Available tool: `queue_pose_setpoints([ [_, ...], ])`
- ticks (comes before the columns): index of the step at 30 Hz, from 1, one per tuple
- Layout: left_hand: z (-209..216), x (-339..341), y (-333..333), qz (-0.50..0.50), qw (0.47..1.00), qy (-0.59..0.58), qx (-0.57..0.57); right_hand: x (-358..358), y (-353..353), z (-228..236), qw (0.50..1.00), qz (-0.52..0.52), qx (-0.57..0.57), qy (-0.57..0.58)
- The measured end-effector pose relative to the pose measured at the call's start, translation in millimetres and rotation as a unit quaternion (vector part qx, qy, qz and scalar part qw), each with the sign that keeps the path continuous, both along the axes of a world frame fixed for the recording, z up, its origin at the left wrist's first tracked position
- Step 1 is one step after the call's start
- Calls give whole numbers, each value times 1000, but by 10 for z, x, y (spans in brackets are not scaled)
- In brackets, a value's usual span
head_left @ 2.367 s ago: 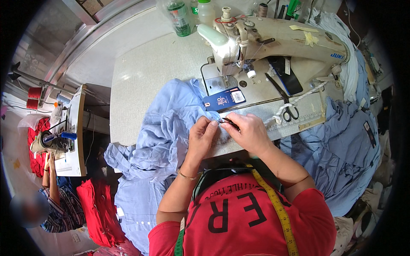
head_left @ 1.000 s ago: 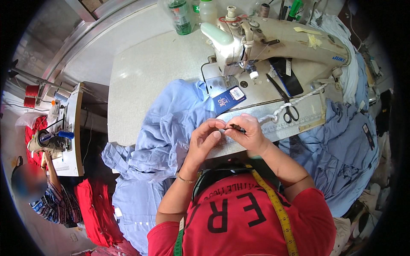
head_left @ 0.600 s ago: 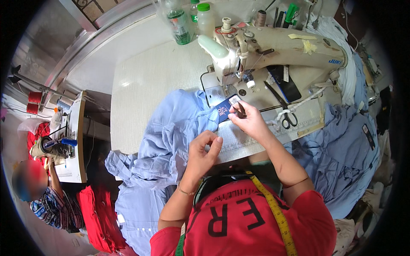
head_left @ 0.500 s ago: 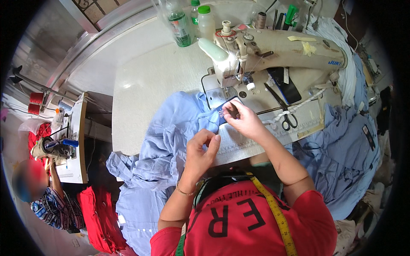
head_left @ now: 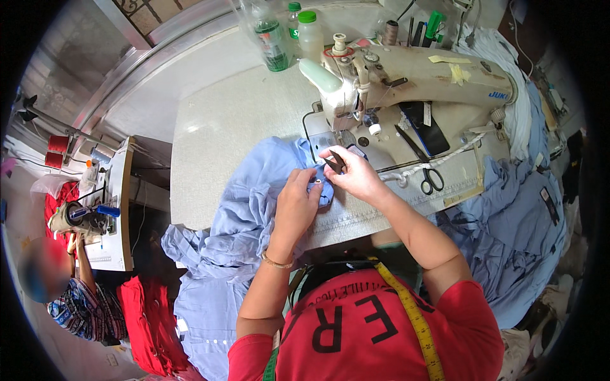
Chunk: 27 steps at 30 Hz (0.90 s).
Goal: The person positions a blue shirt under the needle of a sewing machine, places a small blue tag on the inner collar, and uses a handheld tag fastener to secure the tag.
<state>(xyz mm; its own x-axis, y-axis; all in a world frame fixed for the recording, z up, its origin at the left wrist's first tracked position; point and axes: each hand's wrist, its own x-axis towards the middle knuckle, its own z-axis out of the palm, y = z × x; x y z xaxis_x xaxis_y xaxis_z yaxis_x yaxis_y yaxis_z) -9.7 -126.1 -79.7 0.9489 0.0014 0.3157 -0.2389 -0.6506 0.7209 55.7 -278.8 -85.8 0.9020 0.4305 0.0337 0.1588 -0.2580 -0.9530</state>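
A light blue garment [head_left: 254, 174] lies bunched on the sewing table, left of the sewing machine's [head_left: 438, 73] needle end. My left hand [head_left: 296, 202] is closed on its edge, where a darker blue piece [head_left: 326, 193] shows under the fingertips. Close beside it, my right hand [head_left: 357, 178] grips small dark thread snips [head_left: 335, 162], their blades pointing toward the left hand. Whether the blades touch the cloth, I cannot tell. The presser foot area [head_left: 345, 138] is just beyond my fingers.
Black scissors [head_left: 431, 181] and a phone [head_left: 427, 130] lie right of my hands, near a white twisted cord [head_left: 438, 164]. Bottles [head_left: 310, 37] stand behind the machine. More blue garments [head_left: 502, 235] are heaped at the right. Another person [head_left: 86, 305] sits at a machine on the left.
My left hand has moved up and right to the cloth edge and closed on it. The dark label there is now mostly covered. My right hand has shifted slightly, showing the snips more clearly.
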Motion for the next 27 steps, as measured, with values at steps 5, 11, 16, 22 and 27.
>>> queue_pose_setpoints([
  [5, -10, -33, -7, 2, 1000, 24, 6, -61, -38, 25, 1000, 8, 26, 8],
  [11, 3, -49, -18, -15, 1000, 0, -25, -89, -89, -4, 992, 43, 104, 54],
  [16, 58, -77, 7, -18, 976, 159, -146, -153, -137, 40, 985, 38, 133, 103],
  [22, 50, -100, -4, -69, 938, 164, -299, -285, -214, 175, 964, 30, 173, 199],
  [27, 51, -118, 29, -72, 947, 160, -270, -370, -197, 153, 963, 13, 194, 185],
])
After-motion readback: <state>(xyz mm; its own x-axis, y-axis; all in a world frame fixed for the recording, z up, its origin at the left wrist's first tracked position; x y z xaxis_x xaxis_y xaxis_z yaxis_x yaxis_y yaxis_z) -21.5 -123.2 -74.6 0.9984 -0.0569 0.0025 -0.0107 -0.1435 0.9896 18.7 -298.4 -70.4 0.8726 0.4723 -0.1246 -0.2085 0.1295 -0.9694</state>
